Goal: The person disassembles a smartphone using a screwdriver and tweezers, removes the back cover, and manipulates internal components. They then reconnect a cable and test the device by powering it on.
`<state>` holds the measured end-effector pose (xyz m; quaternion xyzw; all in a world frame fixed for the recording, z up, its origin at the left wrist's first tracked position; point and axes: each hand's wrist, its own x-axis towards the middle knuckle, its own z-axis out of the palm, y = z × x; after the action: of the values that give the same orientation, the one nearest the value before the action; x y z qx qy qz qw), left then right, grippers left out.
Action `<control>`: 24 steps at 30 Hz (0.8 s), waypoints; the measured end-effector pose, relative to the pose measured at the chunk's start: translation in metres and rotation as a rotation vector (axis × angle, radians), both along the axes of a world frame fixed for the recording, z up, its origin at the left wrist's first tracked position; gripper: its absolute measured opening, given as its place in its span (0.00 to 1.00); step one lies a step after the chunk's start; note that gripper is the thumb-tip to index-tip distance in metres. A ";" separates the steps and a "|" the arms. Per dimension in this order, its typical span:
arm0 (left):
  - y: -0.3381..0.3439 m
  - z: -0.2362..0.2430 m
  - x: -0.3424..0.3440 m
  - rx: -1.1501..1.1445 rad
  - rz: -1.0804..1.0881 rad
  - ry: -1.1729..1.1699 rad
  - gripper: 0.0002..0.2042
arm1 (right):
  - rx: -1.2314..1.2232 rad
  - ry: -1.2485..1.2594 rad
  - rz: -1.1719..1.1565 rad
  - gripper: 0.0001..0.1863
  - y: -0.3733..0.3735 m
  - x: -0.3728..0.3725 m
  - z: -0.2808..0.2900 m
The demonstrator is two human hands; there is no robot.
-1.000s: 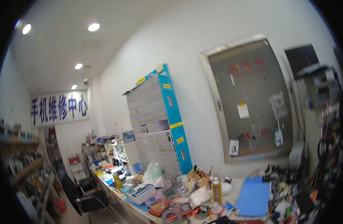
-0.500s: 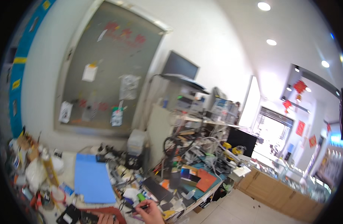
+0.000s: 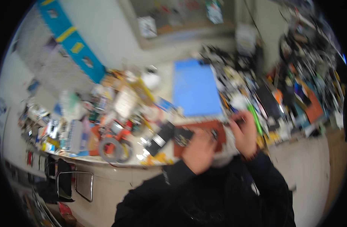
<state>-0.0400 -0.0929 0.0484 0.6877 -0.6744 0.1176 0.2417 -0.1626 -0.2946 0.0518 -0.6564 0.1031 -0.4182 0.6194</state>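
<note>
My left hand [image 3: 200, 149] is over a reddish-brown mat [image 3: 218, 138], at a dark phone-like part [image 3: 183, 134]; motion blur hides whether its fingers grip anything. My right hand [image 3: 244, 134] is at the mat's right edge, fingers pinched on a small dark thin tool [image 3: 237, 120]. Left of the mat lies a black flat object [image 3: 160, 138]. Above the mat is a blue pad [image 3: 196, 87], and a green cylinder [image 3: 255, 119] lies just right of my right hand. The whole view is smeared.
The cluttered bench carries tape rolls [image 3: 109, 149], bottles [image 3: 141, 90], a heap of cables and parts [image 3: 302, 68] and an orange-red board [image 3: 313, 108]. A blue-sided drawer cabinet [image 3: 77, 47] stands behind left. A black chair [image 3: 63, 178] is at lower left, on the floor [image 3: 113, 179].
The view has swung right, then down onto the bench. My hands, unseen a second ago and low in view half a second ago, now show with both sleeves over the mat.
</note>
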 end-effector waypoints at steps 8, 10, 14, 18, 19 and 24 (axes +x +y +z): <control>0.003 0.026 0.004 -0.003 0.090 0.109 0.27 | -0.218 0.247 -0.058 0.16 0.002 0.001 0.027; -0.003 0.026 0.007 0.041 0.067 0.113 0.27 | -0.222 0.245 -0.054 0.16 -0.001 -0.002 0.029; -0.008 0.025 0.012 0.057 0.045 0.136 0.27 | -0.176 0.308 -0.033 0.15 -0.002 -0.010 0.025; -0.012 0.025 0.014 0.056 0.076 0.135 0.27 | -0.254 0.310 -0.025 0.15 -0.001 -0.009 0.019; -0.012 0.025 0.014 0.056 0.073 0.138 0.28 | -0.245 0.310 -0.028 0.14 -0.001 -0.007 0.018; -0.014 0.027 0.014 0.036 0.066 0.124 0.27 | -0.245 0.325 -0.006 0.13 -0.002 -0.001 0.019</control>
<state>-0.0259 -0.1066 0.0749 0.7199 -0.6369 0.0706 0.2666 -0.1637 -0.2967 0.0710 -0.7855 0.1519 -0.3179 0.5088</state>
